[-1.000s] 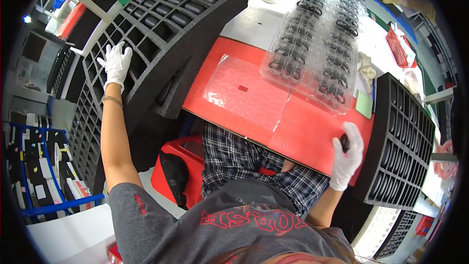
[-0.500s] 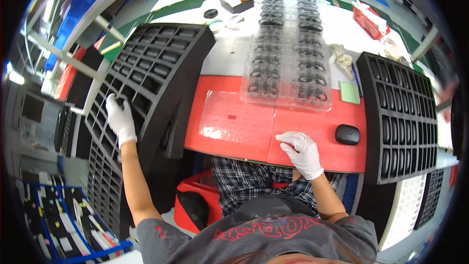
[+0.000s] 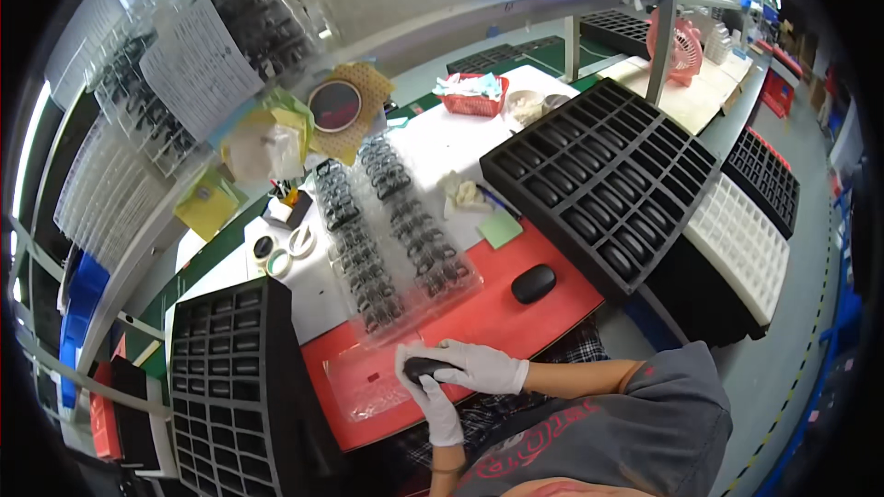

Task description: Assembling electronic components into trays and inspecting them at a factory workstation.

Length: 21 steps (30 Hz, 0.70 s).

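Both my hands, in white gloves, meet over the front edge of the red mat (image 3: 460, 322). Between them is a small black rounded case (image 3: 421, 368). My left hand (image 3: 436, 412) cups it from the left and below, while the fingers of my right hand (image 3: 485, 369) close on its right side. The gloves cover part of the case. A similar black case (image 3: 534, 284) lies alone on the mat, to the right of my hands. Just left of my hands, a clear plastic sheet (image 3: 354, 387) lies on the mat.
Black compartment trays stand tilted at left (image 3: 282, 350) and right (image 3: 552, 232); the right one holds several black cases. Clear blister trays (image 3: 471, 283) with black parts lie ahead. Beyond are green sticky notes (image 3: 500, 229), tape rolls (image 3: 279, 264) and a red basket (image 3: 479, 106).
My left hand has left the left tray and come to my right hand in front of me. Both now hold a black case. The view has swung to the right.
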Motion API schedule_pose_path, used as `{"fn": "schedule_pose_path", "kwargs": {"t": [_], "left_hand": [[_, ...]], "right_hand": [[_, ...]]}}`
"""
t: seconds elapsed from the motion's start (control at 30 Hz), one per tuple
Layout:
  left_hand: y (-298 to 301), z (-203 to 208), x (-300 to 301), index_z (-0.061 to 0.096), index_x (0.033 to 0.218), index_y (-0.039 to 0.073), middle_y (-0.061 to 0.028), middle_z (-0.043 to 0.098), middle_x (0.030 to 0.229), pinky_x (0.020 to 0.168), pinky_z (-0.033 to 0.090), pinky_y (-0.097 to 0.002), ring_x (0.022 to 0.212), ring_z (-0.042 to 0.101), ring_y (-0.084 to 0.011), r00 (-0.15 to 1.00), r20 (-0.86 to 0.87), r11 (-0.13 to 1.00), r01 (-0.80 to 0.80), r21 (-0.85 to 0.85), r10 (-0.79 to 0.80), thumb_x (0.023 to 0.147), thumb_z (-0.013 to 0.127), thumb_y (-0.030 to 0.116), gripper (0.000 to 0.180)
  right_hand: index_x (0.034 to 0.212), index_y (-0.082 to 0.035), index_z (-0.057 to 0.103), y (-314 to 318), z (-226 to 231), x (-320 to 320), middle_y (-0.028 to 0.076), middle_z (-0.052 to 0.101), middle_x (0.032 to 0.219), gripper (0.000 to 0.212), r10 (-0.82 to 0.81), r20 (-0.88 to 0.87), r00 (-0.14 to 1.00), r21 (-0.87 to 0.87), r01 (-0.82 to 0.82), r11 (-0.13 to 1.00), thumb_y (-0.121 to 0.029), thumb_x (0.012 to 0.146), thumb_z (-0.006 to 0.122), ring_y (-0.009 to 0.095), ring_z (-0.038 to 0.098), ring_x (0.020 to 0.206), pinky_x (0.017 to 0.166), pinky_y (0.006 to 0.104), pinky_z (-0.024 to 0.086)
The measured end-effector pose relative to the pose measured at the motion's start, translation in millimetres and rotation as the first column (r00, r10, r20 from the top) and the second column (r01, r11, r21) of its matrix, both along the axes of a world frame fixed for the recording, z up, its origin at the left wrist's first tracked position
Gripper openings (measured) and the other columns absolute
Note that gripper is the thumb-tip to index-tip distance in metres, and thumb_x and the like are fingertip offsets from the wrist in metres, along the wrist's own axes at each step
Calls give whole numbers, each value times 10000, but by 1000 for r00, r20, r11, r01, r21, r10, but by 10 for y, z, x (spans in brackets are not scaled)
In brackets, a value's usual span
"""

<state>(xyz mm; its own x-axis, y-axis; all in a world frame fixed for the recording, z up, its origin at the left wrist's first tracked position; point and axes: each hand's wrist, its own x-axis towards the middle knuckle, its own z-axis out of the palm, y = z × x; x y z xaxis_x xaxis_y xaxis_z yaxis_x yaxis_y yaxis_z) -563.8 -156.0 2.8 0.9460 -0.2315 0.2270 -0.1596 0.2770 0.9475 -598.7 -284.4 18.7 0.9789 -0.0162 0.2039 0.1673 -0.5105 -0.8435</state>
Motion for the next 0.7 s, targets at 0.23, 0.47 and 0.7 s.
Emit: {"fn": "schedule_pose_path", "kwargs": {"t": [0.23, 0.47, 0.7], "left_hand": [[95, -187, 127, 439, 1454, -10, -155, 485, 1475, 1159, 350, -404, 1368, 467, -283, 977, 162, 971, 99, 217, -136, 1046, 491, 204, 463], [-86, -499, 156, 691, 1195, 114, -150, 622, 1135, 1000, 446, -493, 1141, 568, -388, 809, 542, 678, -268, 684, -228, 800, 649, -13, 417], [-99, -445, 186, 693, 1225, 157, -91, 638, 1250, 1027, 431, -449, 1215, 571, -320, 802, 577, 768, -270, 581, -155, 830, 663, 0, 425]], "right_hand": [[1303, -137, 597, -431, 39, 106, 164, 681, 1156, 365, -127, -116, 985, 255, 153, 955, -374, 1047, 490, 334, 696, 988, 806, 419, 571], [1158, -202, 728, -584, -76, 450, 81, 733, 864, 449, -184, 306, 934, -451, 313, 836, -559, 897, 653, 280, 715, 787, 644, 429, 544], [1191, -178, 694, -851, 134, 921, 40, 664, 1062, 447, -77, 390, 917, -626, 326, 708, -288, 769, 797, 248, 632, 982, 781, 395, 510]]}}
